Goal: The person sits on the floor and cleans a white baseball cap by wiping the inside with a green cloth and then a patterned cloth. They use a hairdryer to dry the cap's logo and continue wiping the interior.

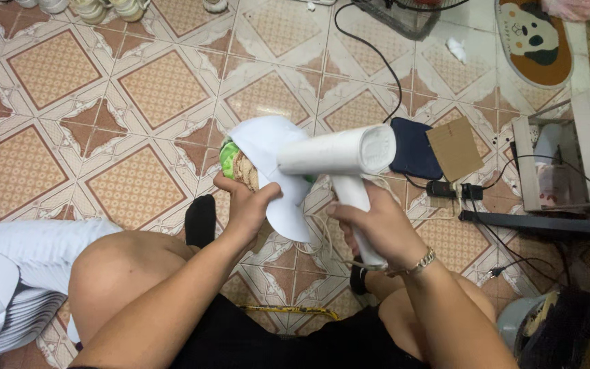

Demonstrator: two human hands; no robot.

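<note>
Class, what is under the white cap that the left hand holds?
A green rounded form shows under the white cap held by the left hand; the cap hides the rest of it.

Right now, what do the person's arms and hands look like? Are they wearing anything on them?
Both arms are bare, with no sleeves and no gloves. The right hand has a chunky chain bracelet in a gold and silver tone around its wrist. The left hand wears nothing that shows: no ring, watch or band. Lower down, dark clothing shows across the lap.

cap (268, 147) left of steamer (339, 156), pile of caps (15, 287) far left
</note>
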